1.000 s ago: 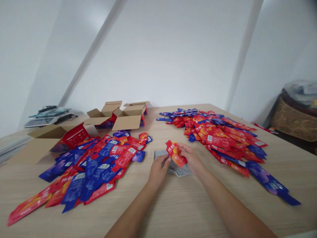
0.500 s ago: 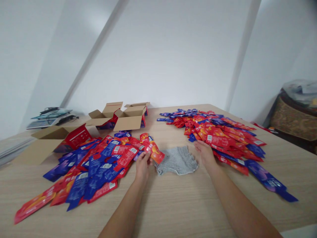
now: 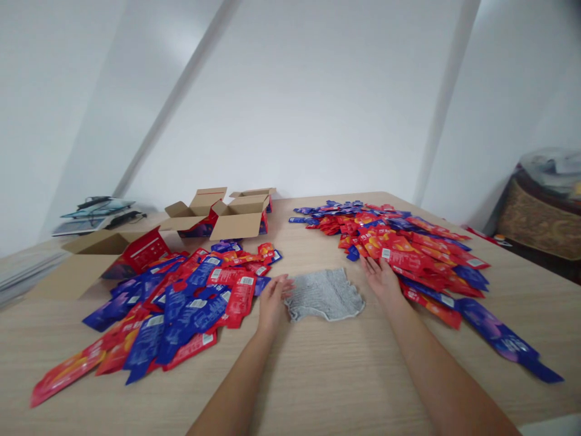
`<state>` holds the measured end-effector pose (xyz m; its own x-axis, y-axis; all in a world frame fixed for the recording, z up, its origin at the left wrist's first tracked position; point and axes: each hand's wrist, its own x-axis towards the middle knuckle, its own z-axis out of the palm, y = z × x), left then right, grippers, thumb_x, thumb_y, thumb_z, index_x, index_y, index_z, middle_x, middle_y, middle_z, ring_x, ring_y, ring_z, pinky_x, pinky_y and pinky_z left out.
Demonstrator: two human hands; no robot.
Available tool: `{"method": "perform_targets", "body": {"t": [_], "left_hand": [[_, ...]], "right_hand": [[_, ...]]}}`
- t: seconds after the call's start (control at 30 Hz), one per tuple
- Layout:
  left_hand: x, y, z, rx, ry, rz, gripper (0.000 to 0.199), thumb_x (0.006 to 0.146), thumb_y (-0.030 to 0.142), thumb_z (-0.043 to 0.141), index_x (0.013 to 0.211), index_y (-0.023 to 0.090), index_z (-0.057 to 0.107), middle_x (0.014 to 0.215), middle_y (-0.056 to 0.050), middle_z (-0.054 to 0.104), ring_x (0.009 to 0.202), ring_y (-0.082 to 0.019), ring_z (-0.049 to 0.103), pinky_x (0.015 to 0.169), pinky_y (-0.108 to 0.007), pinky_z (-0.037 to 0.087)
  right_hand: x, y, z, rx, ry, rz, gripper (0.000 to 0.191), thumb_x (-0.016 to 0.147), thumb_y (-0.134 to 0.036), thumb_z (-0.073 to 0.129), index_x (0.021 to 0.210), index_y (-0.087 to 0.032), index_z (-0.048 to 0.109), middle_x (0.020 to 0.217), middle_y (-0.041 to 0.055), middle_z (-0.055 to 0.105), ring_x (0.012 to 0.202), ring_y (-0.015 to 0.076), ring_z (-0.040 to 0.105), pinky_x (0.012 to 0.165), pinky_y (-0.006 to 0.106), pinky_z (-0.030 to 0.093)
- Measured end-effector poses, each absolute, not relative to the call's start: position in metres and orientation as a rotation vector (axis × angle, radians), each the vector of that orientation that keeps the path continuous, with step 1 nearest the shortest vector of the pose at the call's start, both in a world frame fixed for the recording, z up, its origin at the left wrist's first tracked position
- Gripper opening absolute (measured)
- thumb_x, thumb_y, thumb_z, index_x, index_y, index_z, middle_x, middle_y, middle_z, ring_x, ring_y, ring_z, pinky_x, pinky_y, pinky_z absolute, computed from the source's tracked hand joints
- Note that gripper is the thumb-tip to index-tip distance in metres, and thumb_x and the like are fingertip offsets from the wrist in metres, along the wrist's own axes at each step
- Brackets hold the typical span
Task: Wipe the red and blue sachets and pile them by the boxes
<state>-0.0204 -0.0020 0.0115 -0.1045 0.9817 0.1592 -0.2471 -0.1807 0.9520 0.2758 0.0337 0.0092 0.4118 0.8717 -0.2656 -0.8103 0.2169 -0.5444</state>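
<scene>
A grey knitted cloth (image 3: 324, 295) lies flat on the wooden table between my hands. At its left edge is my left hand (image 3: 275, 297), fingers apart and holding nothing. My right hand (image 3: 380, 277) rests palm up with spread fingers, touching the near edge of the right pile of red and blue packets (image 3: 408, 251); nothing is in it. Another pile of red and blue packets (image 3: 181, 303) spreads out left of my left hand, with one red packet (image 3: 241, 300) on its right side.
Open cardboard boxes stand behind the left pile: one near (image 3: 75, 272), one farther back (image 3: 240, 224), others beside it. Stacked items (image 3: 97, 215) lie at the far left. A patterned brown object (image 3: 540, 212) stands beyond the table's right edge, by the white wall.
The red packet that my left hand held is out of its grasp, and that hand has opened. My right hand has shifted slightly right, and a blue packet on the right has moved outward.
</scene>
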Motion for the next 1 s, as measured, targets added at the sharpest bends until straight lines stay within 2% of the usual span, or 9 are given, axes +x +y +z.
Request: {"method": "perform_targets", "body": {"t": [0.13, 0.27, 0.47, 0.67, 0.77, 0.83, 0.87, 0.93, 1.0], "left_hand": [[-0.016, -0.005, 0.007, 1.429, 1.068, 1.362, 0.038, 0.076, 0.049, 0.063, 0.097, 0.017, 0.068, 0.094, -0.009, 0.071, 0.092, -0.024, 0.065, 0.083, -0.036, 0.049], [-0.012, -0.011, 0.005, 1.731, 1.098, 1.209, 0.028, 0.082, 0.040, 0.058, 0.099, 0.021, 0.069, 0.104, -0.007, 0.069, 0.099, -0.023, 0.062, 0.092, -0.038, 0.045], [-0.011, -0.010, 0.002, 2.051, 1.068, 1.065, 0.031, 0.083, 0.033, 0.059, 0.111, 0.024, 0.065, 0.117, -0.008, 0.064, 0.112, -0.024, 0.055, 0.101, -0.041, 0.038], [-0.021, -0.003, 0.001, 2.072, 1.128, 1.076, 0.030, 0.083, 0.029, 0.057, 0.112, 0.024, 0.065, 0.119, -0.008, 0.063, 0.113, -0.023, 0.055, 0.102, -0.041, 0.038], [-0.024, 0.001, -0.002, 2.130, 1.109, 1.068, 0.028, 0.085, 0.024, 0.052, 0.110, 0.024, 0.064, 0.115, -0.007, 0.064, 0.109, -0.022, 0.056, 0.099, -0.040, 0.041], [-0.024, 0.003, -0.005, 2.186, 1.096, 1.055, 0.027, 0.083, 0.018, 0.049, 0.106, 0.023, 0.064, 0.112, -0.007, 0.064, 0.107, -0.021, 0.057, 0.098, -0.039, 0.042], [-0.024, 0.003, -0.006, 2.217, 1.116, 1.052, 0.028, 0.082, 0.015, 0.049, 0.105, 0.022, 0.064, 0.112, -0.007, 0.063, 0.108, -0.021, 0.056, 0.098, -0.039, 0.041], [-0.022, 0.003, -0.008, 2.275, 1.220, 1.039, 0.031, 0.079, 0.012, 0.049, 0.106, 0.021, 0.061, 0.118, -0.009, 0.060, 0.114, -0.022, 0.052, 0.101, -0.041, 0.038], [-0.019, 0.003, -0.009, 2.331, 1.352, 0.982, 0.035, 0.078, 0.014, 0.050, 0.112, 0.018, 0.057, 0.126, -0.012, 0.055, 0.121, -0.025, 0.046, 0.104, -0.045, 0.034]], "right_hand": [[0.285, 0.039, 0.007, -0.694, -0.092, 1.204, 0.022, 0.097, -0.029, 0.031, 0.093, -0.019, 0.051, 0.107, 0.0098, 0.062, 0.095, 0.0134, 0.065, 0.073, 0.024, 0.059], [0.291, 0.044, 0.003, -0.757, -0.097, 1.130, 0.023, 0.097, -0.029, 0.033, 0.085, -0.019, 0.051, 0.095, 0.0078, 0.065, 0.087, 0.0110, 0.067, 0.072, 0.021, 0.057], [0.279, 0.041, 0.003, -0.818, -0.277, 1.090, 0.019, 0.092, -0.023, 0.045, 0.076, -0.019, 0.054, 0.077, 0.0028, 0.068, 0.079, 0.0110, 0.067, 0.073, 0.022, 0.056], [0.229, 0.010, 0.028, -0.872, -0.799, 1.435, 0.015, 0.083, -0.028, 0.058, 0.077, -0.016, 0.061, 0.078, 0.0067, 0.071, 0.070, 0.0144, 0.068, 0.066, 0.024, 0.054], [0.211, -0.007, 0.036, -0.922, -1.167, 1.678, 0.024, 0.081, -0.037, 0.060, 0.077, -0.013, 0.064, 0.076, 0.0099, 0.072, 0.066, 0.0157, 0.067, 0.061, 0.025, 0.052], [0.206, -0.013, 0.036, -1.129, -1.397, 1.755, 0.036, 0.083, -0.047, 0.054, 0.071, -0.014, 0.065, 0.065, 0.0103, 0.070, 0.055, 0.0171, 0.065, 0.054, 0.027, 0.050], [0.205, -0.013, 0.036, -1.288, -1.496, 1.685, 0.043, 0.084, -0.051, 0.050, 0.066, -0.015, 0.064, 0.057, 0.0093, 0.067, 0.049, 0.0176, 0.062, 0.051, 0.029, 0.049], [0.202, -0.012, 0.033, -1.587, -1.665, 1.264, 0.047, 0.086, -0.052, 0.044, 0.061, -0.017, 0.063, 0.049, 0.0071, 0.063, 0.048, 0.0186, 0.061, 0.055, 0.031, 0.048], [0.197, -0.010, 0.030, -1.688, -1.780, 0.689, 0.039, 0.089, -0.045, 0.043, 0.073, -0.019, 0.067, 0.063, 0.0078, 0.068, 0.067, 0.0203, 0.065, 0.070, 0.032, 0.049]]}}
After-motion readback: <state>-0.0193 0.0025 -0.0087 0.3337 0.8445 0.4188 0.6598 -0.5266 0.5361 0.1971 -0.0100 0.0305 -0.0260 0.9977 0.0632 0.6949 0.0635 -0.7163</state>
